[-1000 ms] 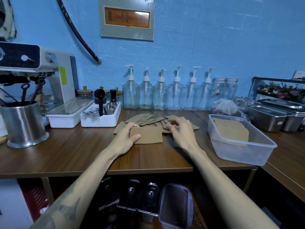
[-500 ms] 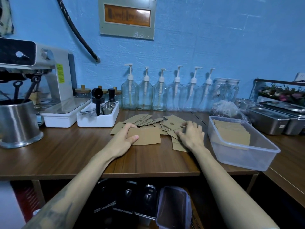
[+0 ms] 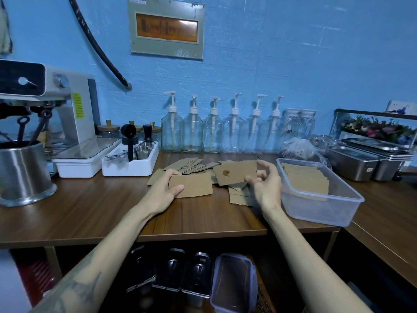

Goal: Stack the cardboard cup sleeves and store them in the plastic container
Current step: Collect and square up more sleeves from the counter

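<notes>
Flat brown cardboard cup sleeves lie scattered (image 3: 191,166) on the wooden counter (image 3: 94,213). My left hand (image 3: 163,190) grips a small flat stack of sleeves (image 3: 194,185) on the counter, thumb on top. My right hand (image 3: 266,184) holds one sleeve (image 3: 234,172), with a dark round spot, lifted above the pile. More loose sleeves (image 3: 239,195) lie under that hand. The clear plastic container (image 3: 320,211) stands at the right, with a stack of sleeves (image 3: 306,179) inside it.
A white tray of coffee tools (image 3: 130,163) and an espresso machine (image 3: 56,118) stand at the left, with a steel bucket (image 3: 21,172). Several glass pump bottles (image 3: 212,134) line the wall. Steel pans (image 3: 361,161) sit at the right. A lidded container (image 3: 234,283) is under the counter.
My right hand has lifted off the pile, raising one sleeve into the air. My left hand stays on its flat stack.
</notes>
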`<control>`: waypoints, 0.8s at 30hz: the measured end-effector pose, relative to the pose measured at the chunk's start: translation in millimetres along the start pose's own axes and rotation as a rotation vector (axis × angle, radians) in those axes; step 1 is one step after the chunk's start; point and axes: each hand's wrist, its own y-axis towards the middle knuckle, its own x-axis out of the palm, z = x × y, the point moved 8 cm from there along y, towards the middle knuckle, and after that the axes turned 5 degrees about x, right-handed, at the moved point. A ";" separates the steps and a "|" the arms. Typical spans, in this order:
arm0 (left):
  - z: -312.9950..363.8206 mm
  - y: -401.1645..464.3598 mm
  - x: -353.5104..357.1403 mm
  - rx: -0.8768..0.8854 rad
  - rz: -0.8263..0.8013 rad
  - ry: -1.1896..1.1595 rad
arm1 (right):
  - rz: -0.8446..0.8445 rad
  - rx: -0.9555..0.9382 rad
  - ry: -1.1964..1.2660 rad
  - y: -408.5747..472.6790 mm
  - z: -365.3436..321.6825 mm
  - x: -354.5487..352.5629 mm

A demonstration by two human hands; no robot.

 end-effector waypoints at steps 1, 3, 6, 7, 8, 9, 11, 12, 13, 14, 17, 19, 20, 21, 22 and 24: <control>0.9 0.0 0.0 -0.001 -0.001 -0.005 | 0.018 -0.030 0.084 -3.2 -5.2 -3.7; 3.9 -0.6 0.3 -0.009 0.000 -0.019 | 0.030 -0.083 0.189 -9.0 -17.1 -6.5; 5.7 -1.7 0.2 -0.025 0.001 -0.020 | -0.037 -0.183 0.218 -23.6 -41.2 4.5; 5.1 -1.9 -0.3 -0.029 0.003 -0.022 | -0.090 -0.220 0.193 -30.1 -48.5 13.1; 4.8 -2.4 -0.9 -0.034 0.004 -0.027 | -0.151 -0.257 0.154 -36.8 -53.9 22.9; 4.8 -2.3 -1.3 -0.038 0.008 -0.036 | -0.214 -0.286 0.103 -42.7 -55.5 33.3; 4.3 -3.0 -1.6 -0.049 0.011 -0.053 | -0.313 -0.323 0.001 -53.5 -52.7 50.3; 4.4 -3.2 -1.7 -0.053 0.013 -0.058 | -0.330 -0.350 -0.077 -55.8 -49.6 54.9; 3.6 -2.8 -1.6 -0.058 0.014 -0.061 | -0.330 -0.394 -0.184 -57.0 -47.0 57.9; 3.8 -2.1 -1.9 -0.059 0.016 -0.060 | -0.326 -0.446 -0.323 -57.1 -43.4 60.9; 6.3 -1.3 -1.6 -0.043 0.022 -0.055 | -0.371 -0.502 -0.576 -57.3 -32.4 69.1; 14.1 -3.8 -1.6 -0.023 0.017 -0.052 | -0.425 -0.451 -0.508 -56.7 -29.1 73.0; 17.5 -5.4 -1.3 -0.025 0.007 -0.065 | -0.451 -0.429 -0.457 -57.5 -29.1 75.6; 18.6 -6.5 -0.1 -0.037 -0.010 -0.090 | -0.473 -0.410 -0.437 -59.0 -29.7 78.6; 19.6 -8.1 1.8 -0.049 -0.034 -0.124 | -0.492 -0.398 -0.440 -60.6 -30.5 81.9; 17.4 -8.8 4.9 -0.076 -0.067 -0.175 | -0.540 -0.378 -0.448 -63.9 -30.6 90.7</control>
